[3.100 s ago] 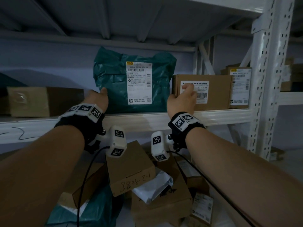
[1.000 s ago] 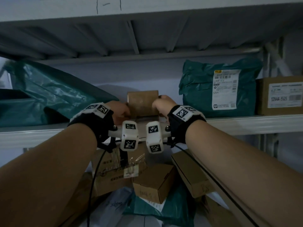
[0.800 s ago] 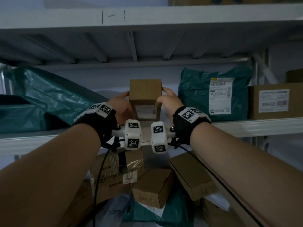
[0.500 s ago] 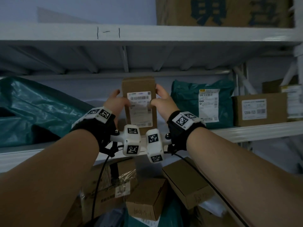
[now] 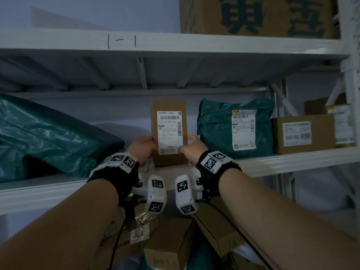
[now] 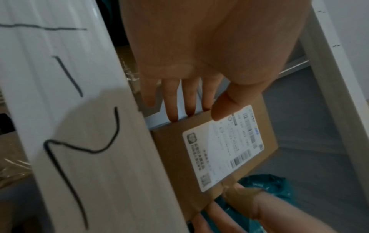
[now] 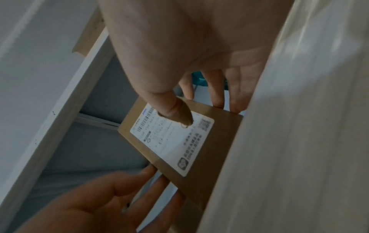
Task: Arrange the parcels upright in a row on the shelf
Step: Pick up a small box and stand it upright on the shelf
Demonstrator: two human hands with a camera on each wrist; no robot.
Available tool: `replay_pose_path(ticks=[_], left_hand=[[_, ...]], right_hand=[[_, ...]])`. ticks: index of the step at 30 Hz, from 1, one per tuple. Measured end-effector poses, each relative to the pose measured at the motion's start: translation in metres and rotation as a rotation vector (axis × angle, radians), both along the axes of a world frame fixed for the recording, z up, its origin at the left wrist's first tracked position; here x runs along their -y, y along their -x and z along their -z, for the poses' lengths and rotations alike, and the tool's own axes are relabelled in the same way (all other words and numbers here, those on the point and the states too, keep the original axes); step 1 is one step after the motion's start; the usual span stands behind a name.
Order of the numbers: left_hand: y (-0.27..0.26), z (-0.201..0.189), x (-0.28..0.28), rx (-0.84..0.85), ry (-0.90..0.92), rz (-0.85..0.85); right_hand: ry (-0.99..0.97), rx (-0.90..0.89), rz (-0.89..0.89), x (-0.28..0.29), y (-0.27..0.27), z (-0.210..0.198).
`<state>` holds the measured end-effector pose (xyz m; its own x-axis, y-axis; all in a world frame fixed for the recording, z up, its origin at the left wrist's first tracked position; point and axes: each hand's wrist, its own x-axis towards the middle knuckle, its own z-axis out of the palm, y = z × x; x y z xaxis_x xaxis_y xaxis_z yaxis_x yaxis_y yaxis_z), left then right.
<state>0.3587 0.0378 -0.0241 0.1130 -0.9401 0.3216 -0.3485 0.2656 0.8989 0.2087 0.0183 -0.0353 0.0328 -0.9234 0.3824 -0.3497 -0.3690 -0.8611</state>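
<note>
On the shelf (image 5: 292, 162), L to R: slumped teal bag (image 5: 48, 137), cut off at frame edge. My left hand (image 5: 143, 148) & right hand (image 5: 191, 151) both grip the tall brown parcel (image 5: 169, 133), upright, label facing me. Then teal mailer (image 5: 233, 125), labelled box (image 5: 303, 135). Label txt too blurry.

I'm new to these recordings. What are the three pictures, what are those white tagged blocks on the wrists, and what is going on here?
No machine here: a person works bare-handed. The white blocks are wrist cameras. One picture comes from a head camera, the other two look along each hand. The left hand and right hand hold a tall brown box upright on the white shelf, label facing out. To its right stand a green bag parcel and a brown carton. A crumpled green bag lies at left. More parcels are piled below.
</note>
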Motion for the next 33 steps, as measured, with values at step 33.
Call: replay_pose_path(ticks=[33], left_hand=[[0.016, 0.026, 0.021, 0.449, -0.047, 0.025]], right_hand=[[0.159, -0.113, 0.209, 0.007, 0.035, 0.018]])
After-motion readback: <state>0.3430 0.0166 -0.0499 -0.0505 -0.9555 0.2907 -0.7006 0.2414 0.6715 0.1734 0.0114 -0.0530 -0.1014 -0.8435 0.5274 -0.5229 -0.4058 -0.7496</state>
